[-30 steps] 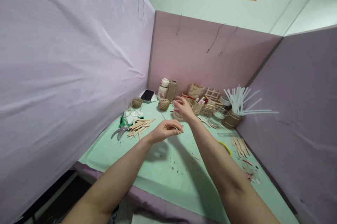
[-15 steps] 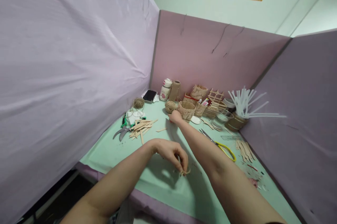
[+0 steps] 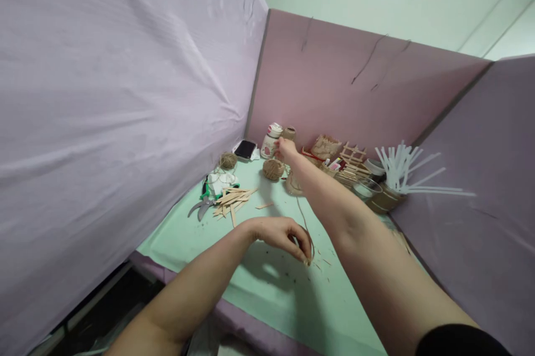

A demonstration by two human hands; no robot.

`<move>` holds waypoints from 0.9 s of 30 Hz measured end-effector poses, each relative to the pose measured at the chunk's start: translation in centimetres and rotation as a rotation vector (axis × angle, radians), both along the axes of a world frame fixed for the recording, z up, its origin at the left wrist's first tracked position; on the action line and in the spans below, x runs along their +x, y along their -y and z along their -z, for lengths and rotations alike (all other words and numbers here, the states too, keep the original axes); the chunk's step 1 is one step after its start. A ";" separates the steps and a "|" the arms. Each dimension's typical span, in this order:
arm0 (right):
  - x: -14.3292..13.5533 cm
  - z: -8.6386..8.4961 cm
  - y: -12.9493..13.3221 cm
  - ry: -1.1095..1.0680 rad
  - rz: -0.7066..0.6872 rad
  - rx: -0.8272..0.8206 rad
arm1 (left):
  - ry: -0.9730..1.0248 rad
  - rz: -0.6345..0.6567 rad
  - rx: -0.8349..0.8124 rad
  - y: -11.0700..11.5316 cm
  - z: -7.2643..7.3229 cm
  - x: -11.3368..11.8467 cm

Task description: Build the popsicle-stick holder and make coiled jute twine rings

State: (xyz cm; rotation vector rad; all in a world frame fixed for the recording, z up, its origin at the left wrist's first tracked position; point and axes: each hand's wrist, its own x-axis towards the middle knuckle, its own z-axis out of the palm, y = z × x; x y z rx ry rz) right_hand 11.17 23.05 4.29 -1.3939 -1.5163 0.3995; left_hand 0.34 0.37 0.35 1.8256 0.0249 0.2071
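Note:
My left hand [image 3: 288,236] is low over the table, its thumb and fingertips pinched on the end of a thin strand of twine [image 3: 304,214]. From that pinch the strand curves up and passes behind my right forearm. My right hand [image 3: 286,147] reaches to the back, in front of a twine cone [image 3: 289,133] and beside a white lidded bottle [image 3: 271,141]. Its fingers look curled together; what they hold is too small to make out. Just below it sits a ball of twine [image 3: 273,169]. A woven basket [image 3: 294,184] is partly covered by my right arm.
Pruning shears [image 3: 203,208] and flat wooden sticks [image 3: 232,200] lie at left, near a second twine ball [image 3: 228,160] and a phone [image 3: 245,149]. At right stand a glass bowl [image 3: 368,188] and a pot of white sticks [image 3: 383,199]. Small scraps [image 3: 321,261] dot the table.
My right hand has risen from the twine ball toward the bottle and cone. The ball has shifted left, and a longer strand now runs up from my left hand. The view has turned slightly left.

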 end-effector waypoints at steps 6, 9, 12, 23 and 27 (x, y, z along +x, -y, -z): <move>0.5 -5.9 1.1 -0.095 -0.016 0.080 | -0.001 -0.244 0.125 -0.2 0.2 -0.1; 1.4 -7.5 3.4 -0.258 -0.053 0.039 | -0.157 -0.324 0.331 -0.7 1.3 0.0; 2.7 -8.1 6.9 -0.444 -0.101 -0.089 | -0.265 -0.468 0.497 -1.9 1.5 -1.0; 5.2 -6.0 20.8 -0.583 -0.345 -0.182 | -0.388 -1.476 0.549 -7.2 -0.8 -6.9; 6.3 -5.7 22.7 -0.623 -0.336 -0.216 | -0.451 -1.460 0.666 -9.7 -0.8 -4.7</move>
